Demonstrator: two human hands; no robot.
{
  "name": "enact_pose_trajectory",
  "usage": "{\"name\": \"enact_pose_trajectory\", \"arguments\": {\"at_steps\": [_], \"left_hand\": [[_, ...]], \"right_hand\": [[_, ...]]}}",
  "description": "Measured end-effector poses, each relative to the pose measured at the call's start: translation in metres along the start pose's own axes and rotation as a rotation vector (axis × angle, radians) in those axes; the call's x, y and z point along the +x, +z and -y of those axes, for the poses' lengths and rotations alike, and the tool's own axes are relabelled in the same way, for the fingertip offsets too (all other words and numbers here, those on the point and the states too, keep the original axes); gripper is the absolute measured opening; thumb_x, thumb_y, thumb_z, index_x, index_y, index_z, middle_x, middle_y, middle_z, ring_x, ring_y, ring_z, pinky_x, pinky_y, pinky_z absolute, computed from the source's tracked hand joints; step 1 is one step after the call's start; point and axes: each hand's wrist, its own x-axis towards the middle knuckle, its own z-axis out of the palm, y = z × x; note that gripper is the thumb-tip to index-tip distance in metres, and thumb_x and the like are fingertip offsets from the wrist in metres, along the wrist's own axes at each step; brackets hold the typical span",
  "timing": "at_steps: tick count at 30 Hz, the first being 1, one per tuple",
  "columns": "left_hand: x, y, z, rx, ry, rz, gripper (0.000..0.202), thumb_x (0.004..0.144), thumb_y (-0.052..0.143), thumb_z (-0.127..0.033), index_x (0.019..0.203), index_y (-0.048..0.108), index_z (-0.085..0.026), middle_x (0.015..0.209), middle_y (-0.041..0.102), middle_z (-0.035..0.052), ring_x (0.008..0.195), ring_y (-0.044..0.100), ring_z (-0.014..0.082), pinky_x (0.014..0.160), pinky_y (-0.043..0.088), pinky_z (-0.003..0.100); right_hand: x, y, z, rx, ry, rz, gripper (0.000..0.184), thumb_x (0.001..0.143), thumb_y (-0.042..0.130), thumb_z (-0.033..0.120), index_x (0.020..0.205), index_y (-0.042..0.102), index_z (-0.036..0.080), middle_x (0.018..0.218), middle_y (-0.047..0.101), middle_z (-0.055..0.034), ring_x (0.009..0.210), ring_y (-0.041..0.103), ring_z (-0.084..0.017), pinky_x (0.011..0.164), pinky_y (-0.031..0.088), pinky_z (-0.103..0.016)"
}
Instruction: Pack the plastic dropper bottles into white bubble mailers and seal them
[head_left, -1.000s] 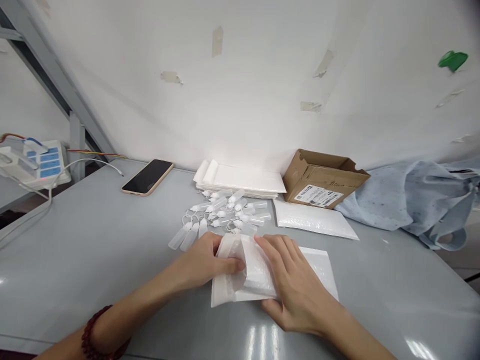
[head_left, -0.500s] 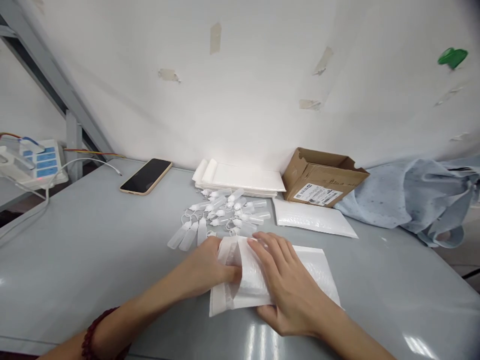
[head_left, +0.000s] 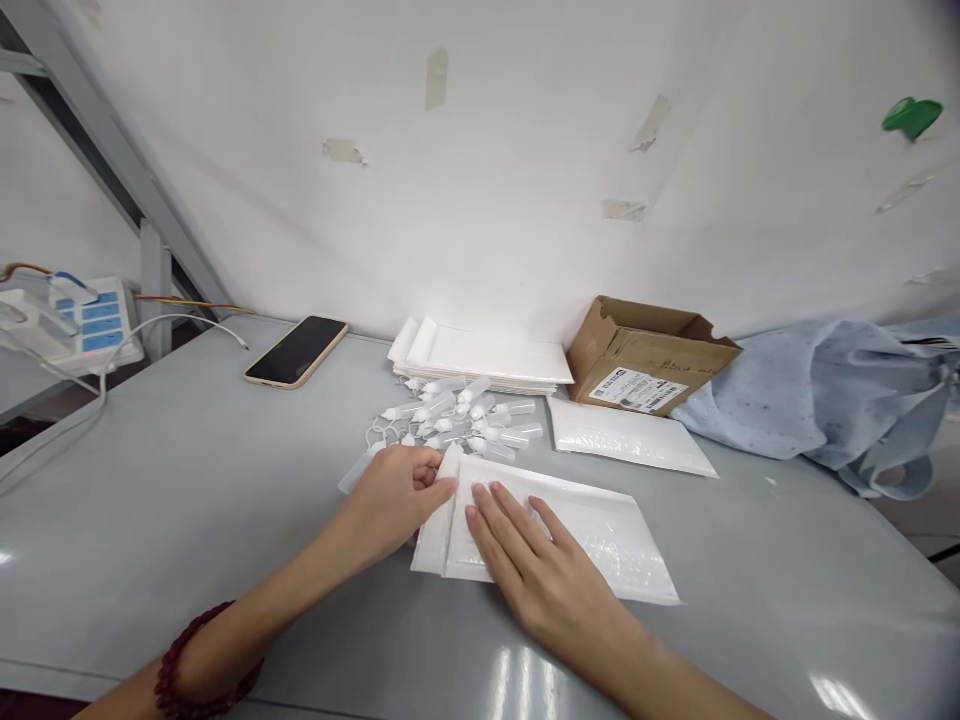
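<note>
A white bubble mailer (head_left: 600,530) lies flat on the grey table in front of me, its flap end towards the left. My left hand (head_left: 401,495) pinches the mailer's flap edge between thumb and curled fingers. Across the mailer's upper face rests my right hand (head_left: 532,560), palm down, fingers stretched out and lightly apart. Just beyond the hands is a pile of small translucent squeeze bottles (head_left: 457,415) with white caps; my left hand partly hides the nearest ones. Whether anything is inside the mailer cannot be seen.
Against the wall lies a stack of white mailers (head_left: 487,355). Another mailer (head_left: 630,440) sits before an open cardboard box (head_left: 645,355). Pale blue cloth (head_left: 810,390) is heaped at right. A phone (head_left: 297,352) and a power strip (head_left: 97,320) with cables are at left.
My left thumb has come out of the mailer's opening and now grips the flap edge. The opening has closed and the mailer lies flatter. My right hand has flattened onto it.
</note>
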Motion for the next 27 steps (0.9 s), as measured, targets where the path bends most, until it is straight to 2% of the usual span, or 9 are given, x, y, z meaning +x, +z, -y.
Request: {"name": "enact_pose_trajectory", "arguments": {"at_steps": [5, 9, 12, 14, 16, 19, 21, 24, 27], "left_hand": [[-0.004, 0.002, -0.001, -0.045, 0.01, 0.0, 0.021, 0.081, 0.053, -0.036, 0.076, 0.062, -0.017, 0.055, 0.055, -0.0035, 0.048, 0.052, 0.0125, 0.043, 0.038, 0.021], [-0.004, 0.004, -0.002, -0.037, 0.071, 0.07, 0.033, 0.088, 0.044, -0.037, 0.067, 0.058, -0.016, 0.051, 0.052, -0.003, 0.049, 0.054, 0.0123, 0.049, 0.042, 0.021], [-0.006, 0.004, -0.003, -0.009, 0.134, 0.134, 0.029, 0.089, 0.042, -0.03, 0.074, 0.063, -0.015, 0.066, 0.062, 0.0009, 0.057, 0.06, 0.0131, 0.056, 0.047, 0.022], [-0.008, 0.004, -0.002, 0.083, 0.291, 0.147, 0.026, 0.086, 0.041, -0.019, 0.086, 0.067, -0.016, 0.083, 0.064, 0.0028, 0.067, 0.061, 0.0131, 0.062, 0.049, 0.022], [-0.01, 0.006, 0.0, 0.21, 0.499, 0.143, 0.033, 0.083, 0.04, -0.009, 0.098, 0.067, -0.02, 0.097, 0.062, 0.0035, 0.08, 0.06, 0.0138, 0.07, 0.049, 0.023], [-0.01, 0.011, 0.007, 0.384, 0.762, 0.083, 0.037, 0.084, 0.043, -0.004, 0.112, 0.06, -0.021, 0.108, 0.059, 0.0065, 0.101, 0.055, 0.0174, 0.084, 0.049, 0.028], [-0.008, 0.017, 0.01, 0.475, 0.936, -0.017, 0.03, 0.088, 0.043, -0.006, 0.112, 0.057, -0.018, 0.108, 0.06, 0.0093, 0.105, 0.053, 0.0197, 0.088, 0.05, 0.033], [-0.006, 0.025, 0.012, 0.551, 1.21, -0.221, 0.026, 0.09, 0.04, -0.003, 0.108, 0.055, -0.013, 0.097, 0.065, 0.0106, 0.098, 0.058, 0.0201, 0.086, 0.053, 0.034], [-0.003, 0.029, 0.011, 0.621, 1.336, -0.336, 0.023, 0.088, 0.045, -0.002, 0.108, 0.054, -0.009, 0.092, 0.068, 0.0104, 0.091, 0.063, 0.0198, 0.085, 0.055, 0.033]], "right_hand": [[0.0, 0.001, 0.003, -0.006, 0.005, -0.043, 0.04, 0.092, 0.032, 0.004, 0.123, 0.057, 0.002, 0.129, 0.058, -0.0191, 0.119, 0.054, -0.033, 0.081, 0.055, -0.042], [0.0, 0.001, 0.003, -0.007, 0.026, -0.077, 0.037, 0.091, 0.034, 0.003, 0.117, 0.06, 0.001, 0.123, 0.062, -0.0203, 0.115, 0.058, -0.033, 0.079, 0.054, -0.042], [0.0, 0.0, 0.0, 0.016, 0.047, -0.098, 0.033, 0.09, 0.036, 0.003, 0.109, 0.064, 0.003, 0.116, 0.066, -0.0187, 0.112, 0.06, -0.031, 0.078, 0.053, -0.042], [-0.001, -0.001, -0.003, 0.023, 0.068, -0.132, 0.031, 0.089, 0.037, 0.003, 0.102, 0.065, 0.004, 0.111, 0.069, -0.018, 0.107, 0.063, -0.03, 0.078, 0.052, -0.042], [-0.002, -0.003, -0.007, 0.027, 0.098, -0.187, 0.029, 0.089, 0.037, 0.002, 0.097, 0.065, 0.004, 0.105, 0.071, -0.0179, 0.101, 0.065, -0.029, 0.077, 0.052, -0.041], [-0.003, -0.008, -0.012, 0.04, 0.144, -0.285, 0.026, 0.087, 0.039, 0.001, 0.097, 0.062, 0.006, 0.094, 0.073, -0.0172, 0.094, 0.068, -0.026, 0.073, 0.052, -0.037], [-0.003, -0.013, -0.014, 0.047, 0.161, -0.366, 0.024, 0.086, 0.041, 0.001, 0.101, 0.059, 0.006, 0.091, 0.072, -0.0176, 0.09, 0.068, -0.024, 0.068, 0.052, -0.035], [-0.003, -0.023, -0.015, 0.081, 0.143, -0.415, 0.028, 0.086, 0.037, 0.003, 0.105, 0.058, 0.004, 0.087, 0.071, -0.0189, 0.085, 0.067, -0.025, 0.061, 0.05, -0.033], [-0.005, -0.033, -0.017, 0.128, 0.089, -0.394, 0.033, 0.085, 0.032, 0.004, 0.097, 0.063, 0.004, 0.085, 0.071, -0.0176, 0.083, 0.066, -0.026, 0.063, 0.048, -0.036]]}}
